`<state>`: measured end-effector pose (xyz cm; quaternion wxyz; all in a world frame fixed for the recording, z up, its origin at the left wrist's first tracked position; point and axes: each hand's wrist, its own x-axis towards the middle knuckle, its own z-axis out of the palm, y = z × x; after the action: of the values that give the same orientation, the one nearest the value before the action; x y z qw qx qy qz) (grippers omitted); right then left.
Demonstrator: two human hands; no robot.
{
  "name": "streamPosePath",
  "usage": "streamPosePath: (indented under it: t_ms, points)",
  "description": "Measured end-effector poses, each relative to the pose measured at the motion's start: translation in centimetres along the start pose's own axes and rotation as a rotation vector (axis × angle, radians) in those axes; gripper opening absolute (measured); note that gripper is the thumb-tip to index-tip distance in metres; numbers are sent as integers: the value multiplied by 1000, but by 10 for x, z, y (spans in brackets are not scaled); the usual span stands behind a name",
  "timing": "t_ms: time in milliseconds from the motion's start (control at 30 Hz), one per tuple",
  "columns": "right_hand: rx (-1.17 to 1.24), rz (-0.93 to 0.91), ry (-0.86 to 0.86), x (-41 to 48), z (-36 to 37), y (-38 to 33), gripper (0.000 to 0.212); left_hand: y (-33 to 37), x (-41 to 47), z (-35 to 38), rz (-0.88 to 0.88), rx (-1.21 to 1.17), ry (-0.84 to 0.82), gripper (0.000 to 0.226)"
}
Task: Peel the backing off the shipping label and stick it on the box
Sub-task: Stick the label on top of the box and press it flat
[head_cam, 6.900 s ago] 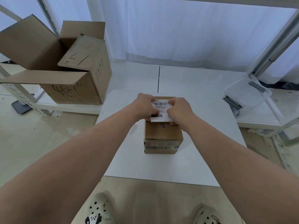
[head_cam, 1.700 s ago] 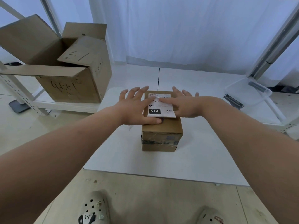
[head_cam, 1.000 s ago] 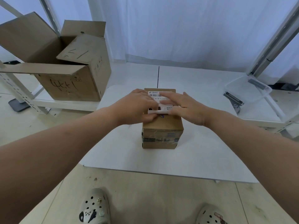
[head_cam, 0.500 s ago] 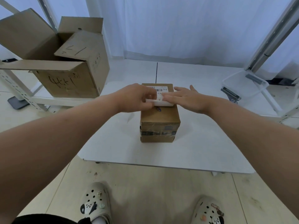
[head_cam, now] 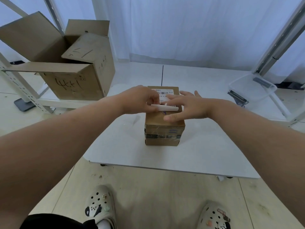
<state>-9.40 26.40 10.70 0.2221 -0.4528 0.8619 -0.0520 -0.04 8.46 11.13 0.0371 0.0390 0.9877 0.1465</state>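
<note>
Hands up at the top of the box: with the left hand, pinching a curled white strip between thumb and bent fingers; with the right hand, fingers straight and spread, pressing down on that same top, forefinger laid over the shipping label, thumb close to the near edge. Strip between the two hands, just above the cardboard; backing or the label's own lifted edge, cannot tell. Barcode end of the label flat on the far half of the top. Nearest, a left clog and a right clog on pale floor. Next, a low white table under the box. Far left, a large open carton with scrawled marks; far right, a clear plastic tub; beyond, a white curtain
</note>
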Motion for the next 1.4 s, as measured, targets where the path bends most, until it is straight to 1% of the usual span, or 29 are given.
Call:
streamPosePath:
  t_ms: [67, 133, 233, 333, 400, 567, 767, 1000, 1200, 1400]
  points:
    - [15, -16, 87, -4, -2, 1, 53, -1, 0, 0, -11, -11, 5, 16]
    - [67, -68, 202, -2, -1, 1, 43, -2, -2, 2, -15, -60, 28, 14]
    - [173, -40, 268, -1, 1, -1, 27, -5, -5, 7, -21, -112, 56, 15]
    - [58, -51, 300, -1, 4, -3, 16, -7, -8, 15, -4, -95, 72, 20]
    - [-24, -64, 323, -2, 6, -6, 14, -7, -9, 18, 23, -92, 78, 22]
    - [-6, -49, 320, -7, 8, -9, 15, -3, -13, 19, 38, -69, 83, 28]
    - [-66, -55, 336, -12, 10, -12, 16, 0, -15, 21, 52, -39, 87, 23]
    - [-124, -62, 309, -15, 10, -15, 16, 1, -19, 20, 70, -13, 87, 20]
    - [-61, -101, 256, -19, 9, -15, 14, 6, -21, 20, 98, -34, 46, 19]
    - [5, -134, 225, -25, 8, -12, 23, 5, -26, 20, 149, 10, 27, 25]
